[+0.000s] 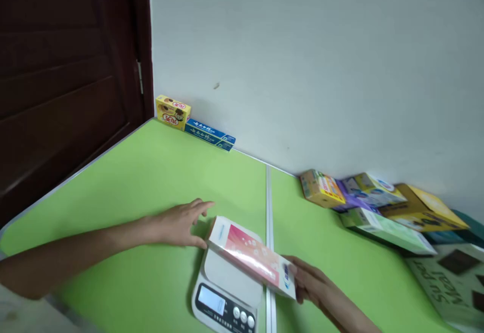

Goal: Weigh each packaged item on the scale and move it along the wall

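A long white box with a pink and orange printed face lies slantwise over a white kitchen scale. My right hand grips the box at its right end, thumb on top and fingers beneath. At the other end, my left hand is spread, its thumb near the box's left corner and its fingers apart. Whether the box rests fully on the scale's plate I cannot tell. The scale's display and several round buttons face the near side; its reading is not legible.
Against the wall stand a yellow snack box and a blue long box. On the right are several cartons, among them a yellow-orange box, a light green box and a "Super Meal" box. A metal strip crosses the green table.
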The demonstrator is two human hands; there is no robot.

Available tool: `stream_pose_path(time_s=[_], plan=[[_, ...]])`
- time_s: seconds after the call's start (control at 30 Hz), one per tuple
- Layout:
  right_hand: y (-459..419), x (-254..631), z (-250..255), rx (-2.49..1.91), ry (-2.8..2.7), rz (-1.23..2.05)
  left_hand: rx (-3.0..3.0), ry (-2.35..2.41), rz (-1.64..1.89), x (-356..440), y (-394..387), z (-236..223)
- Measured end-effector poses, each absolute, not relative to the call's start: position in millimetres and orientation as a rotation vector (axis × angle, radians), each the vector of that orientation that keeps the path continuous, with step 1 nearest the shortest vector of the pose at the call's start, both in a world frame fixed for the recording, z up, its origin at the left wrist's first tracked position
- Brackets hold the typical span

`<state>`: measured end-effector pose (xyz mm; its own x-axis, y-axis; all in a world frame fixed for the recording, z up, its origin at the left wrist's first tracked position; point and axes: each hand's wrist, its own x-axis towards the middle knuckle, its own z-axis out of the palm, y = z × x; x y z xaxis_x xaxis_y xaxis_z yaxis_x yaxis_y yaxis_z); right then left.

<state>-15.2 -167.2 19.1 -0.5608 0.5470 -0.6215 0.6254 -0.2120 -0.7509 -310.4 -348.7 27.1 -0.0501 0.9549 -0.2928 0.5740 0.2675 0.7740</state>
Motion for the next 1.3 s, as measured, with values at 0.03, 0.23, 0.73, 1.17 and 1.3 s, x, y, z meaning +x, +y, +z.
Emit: stream_pose_path(time_s=[0.03, 0.23, 0.73, 1.17, 1.3], plan=[[-168.6, -15.8, 19.5, 1.409, 1.909, -1.921, 1.421, 1.701, 0.592, -309.5, -347.5, 24.6], [-161.5, -30.5, 17.7, 1.451, 1.94, -1.936, 1.57, 1.567, 0.72, -314.3, -324.2, 17.7], [-47.8, -260.5, 22.5, 1.392, 3.161, -1.587, 1.103, 2.267, 1.529, -491.3, -203.9, -33.4], [-9.7, -367.7, -28.5, 1.508, 3.305, -1.248, 0.988, 2.617, 1.298, -521.9, -148.6, -71.8], [-5.3, -367.1, -27.0, 1.464, 3.268, -1.237, 1.005, 2.632, 1.276, -523.2, -151.1, -72.6]])
